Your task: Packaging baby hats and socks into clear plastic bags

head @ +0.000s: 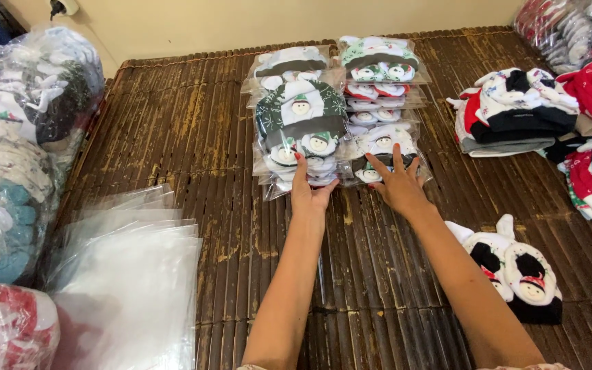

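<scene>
**Bagged snowman socks under both hands**

Clear plastic packets of snowman-faced knitted socks (340,116) lie in two overlapping rows at twelve o'clock on the dark brown slatted bamboo mat (200,130). We cannot count the packets exactly, since they overlap like shingles.

Our left hand (307,188) rests on the near end of the left row, fingers together and flat on the crinkled film, clamped on nothing. Our right hand (397,181) lies on the near end of the right row with its fingers spread apart, pressing down rather than gripping.

Open mat runs from nine o'clock of the rows out to the mat's ribbed far edge, and a bare strip lies between our forearms at six o'clock. At eight o'clock, a fanned stack of empty clear glossy plastic bags (131,274) overhangs the near edge. At nine o'clock, bulging clear sacks of bundled socks (15,151) crowd the left border; we see at least four.

At four o'clock, one loose pair of black-and-white snowman socks (522,270) lies just beside our right forearm. At two o'clock, soft heaps of unbagged red, white and black socks (522,109) fill the right side.
</scene>
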